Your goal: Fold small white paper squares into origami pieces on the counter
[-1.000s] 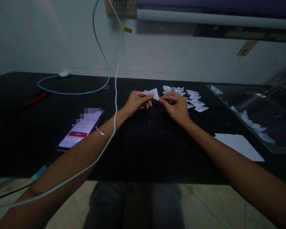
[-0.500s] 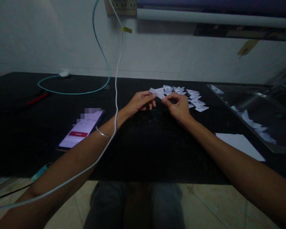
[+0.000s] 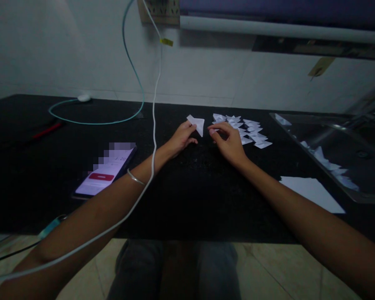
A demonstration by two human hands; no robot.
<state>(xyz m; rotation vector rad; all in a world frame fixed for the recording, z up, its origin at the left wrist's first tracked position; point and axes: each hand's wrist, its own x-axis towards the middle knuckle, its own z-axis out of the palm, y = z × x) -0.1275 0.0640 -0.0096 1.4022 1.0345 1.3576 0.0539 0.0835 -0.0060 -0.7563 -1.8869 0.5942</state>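
Observation:
Between thumb and fingers, my left hand [image 3: 183, 138] pinches a small folded white paper [image 3: 197, 124] above the black counter [image 3: 187, 191]. The paper shows pointed corners, like a piece of origami. Just to its right, my right hand [image 3: 226, 139] is off the paper, its thumb and fingers curled but apart, with nothing seen in them. Behind and right of that hand lie several folded white paper pieces [image 3: 254, 132] in rows, partly hidden by the hand.
A stack of white paper sheets [image 3: 311, 193] lies near my right forearm. At the right is a sink [image 3: 362, 166], with more folded pieces [image 3: 328, 164] along its edge. Left are a lit phone [image 3: 104, 173] and a red-handled tool [image 3: 46, 131]. A white cable [image 3: 154, 121] crosses my left forearm.
My right hand has let go of the folded paper and its fingers have parted. The left hand has moved slightly left with the paper, which is now turned, one point downward.

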